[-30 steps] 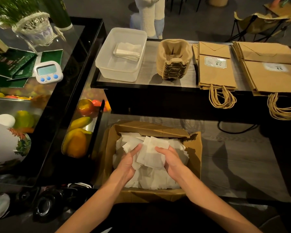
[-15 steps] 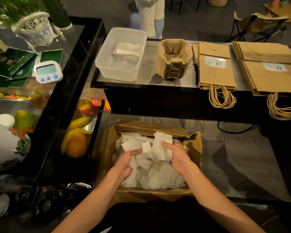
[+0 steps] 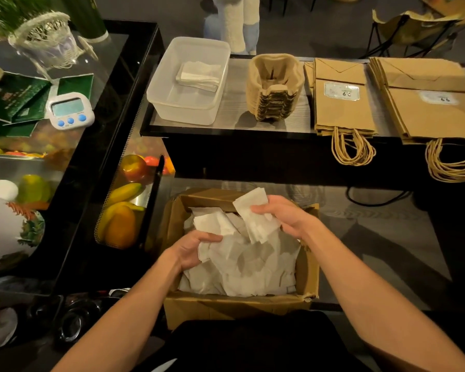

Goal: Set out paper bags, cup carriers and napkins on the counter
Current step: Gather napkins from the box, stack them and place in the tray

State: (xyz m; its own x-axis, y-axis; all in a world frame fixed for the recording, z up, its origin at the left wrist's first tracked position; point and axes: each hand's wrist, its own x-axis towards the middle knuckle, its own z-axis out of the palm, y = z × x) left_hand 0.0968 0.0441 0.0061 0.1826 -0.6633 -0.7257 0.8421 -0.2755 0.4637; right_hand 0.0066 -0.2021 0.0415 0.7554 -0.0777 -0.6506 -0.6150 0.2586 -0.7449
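I see 2 stacks of paper bags (image 3: 342, 108) and the cup carriers (image 3: 275, 87) laid out on the tabletop (image 3: 234, 108) at the upper right of the frame, so I judge only napkins are left. The tub (image 3: 169, 87) at upper centre holds 1 small pile. My hands are apart: the right hand (image 3: 283, 218) pinches a wad of napkins (image 3: 255, 214) above the cardboard box (image 3: 236, 308), and the left hand (image 3: 189, 252) grips loose ones inside it. The way up to the tub looks open, past the tabletop's dark front edge.
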